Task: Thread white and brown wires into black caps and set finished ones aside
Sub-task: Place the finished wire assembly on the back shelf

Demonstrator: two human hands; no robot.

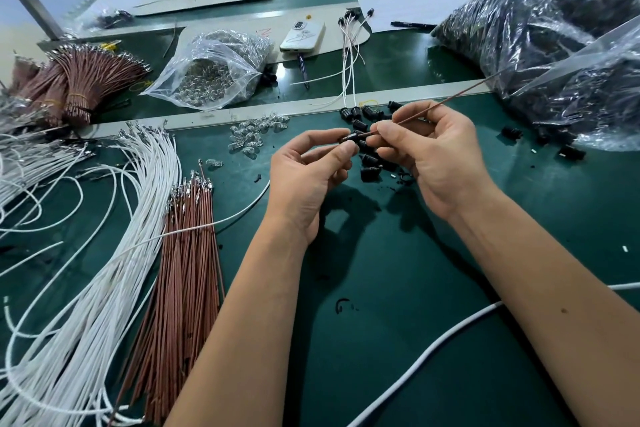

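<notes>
Black cap (350, 138) half-hidden between fingertips (347, 149)

The black cap (352, 137) sits mostly buried between the left hand's (308, 177) fingertips, so its opening can't be made out. Right of the cap, the brown wire (446, 101) vanishes behind the right hand's (433, 156) fingers; whether its tip is inside is impossible to say. Far right of the cap, the bags of black parts (561, 45) run off the frame edge, contents a dark blur. Left of the cap, the white wires (104, 253) spill past the border.
</notes>
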